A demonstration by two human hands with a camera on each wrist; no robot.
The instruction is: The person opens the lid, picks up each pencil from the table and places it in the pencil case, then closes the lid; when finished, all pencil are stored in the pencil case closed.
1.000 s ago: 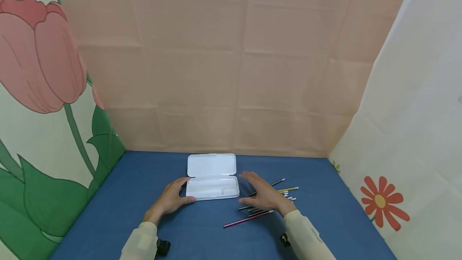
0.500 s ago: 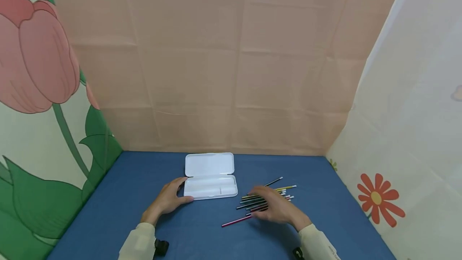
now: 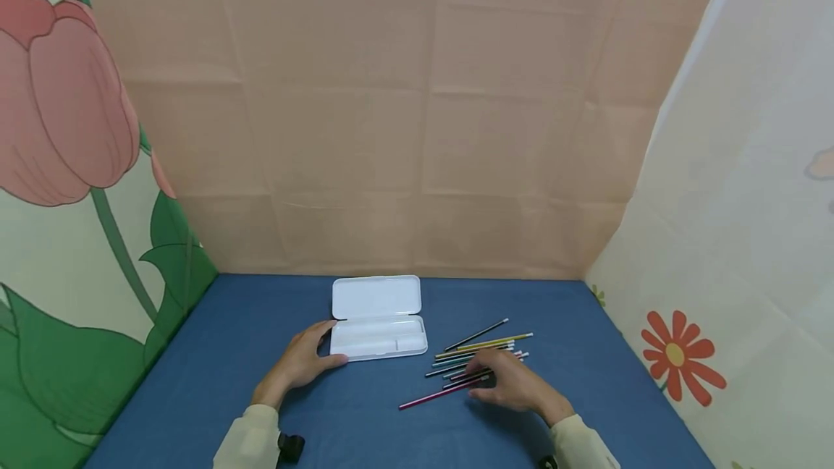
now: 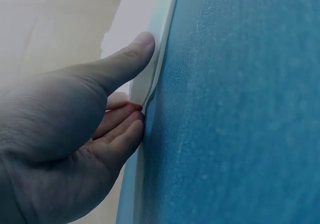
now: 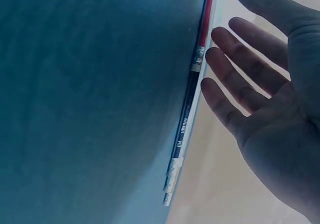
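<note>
Left hand (image 3: 300,362): thumb and fingers gripped the white case (image 3: 378,339)
Right hand (image 3: 511,382): fingers stood apart, near pencils (image 3: 482,344)
Dark pencil (image 5: 184,116): was printed pale, not clearly readable

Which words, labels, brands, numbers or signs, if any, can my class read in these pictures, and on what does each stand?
No text can be read for certain.
Dark pencil: pale lettering in the right wrist view, too small and blurred to read.
Red pencil: no lettering can be made out.
White case: no text visible.
</note>
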